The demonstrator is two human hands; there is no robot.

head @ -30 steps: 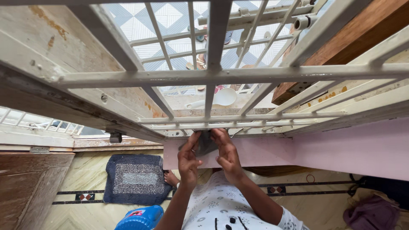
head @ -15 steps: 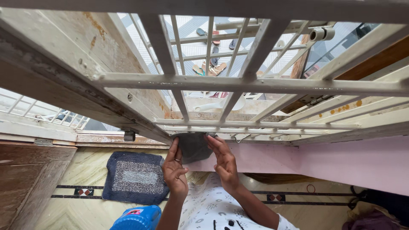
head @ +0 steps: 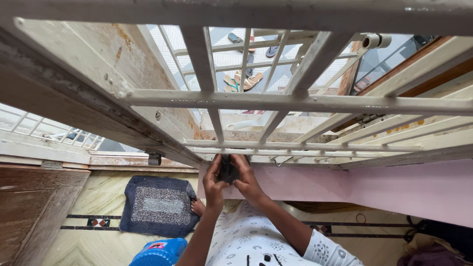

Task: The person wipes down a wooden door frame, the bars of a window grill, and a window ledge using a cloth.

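Your left hand (head: pixel 213 183) and right hand (head: pixel 248 182) both pinch the dark cloth (head: pixel 228 170), bunched between closed fingers, pressed against the lowest bar of the white window grille (head: pixel 295 102). Pink wall (head: pixel 394 184) right; blue mat (head: pixel 157 205) below left.

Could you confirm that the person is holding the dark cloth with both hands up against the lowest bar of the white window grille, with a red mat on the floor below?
Not quite: the head view shows the mat is dark blue and grey, not red. Both the left hand and right hand do hold the dark cloth at the window grille.
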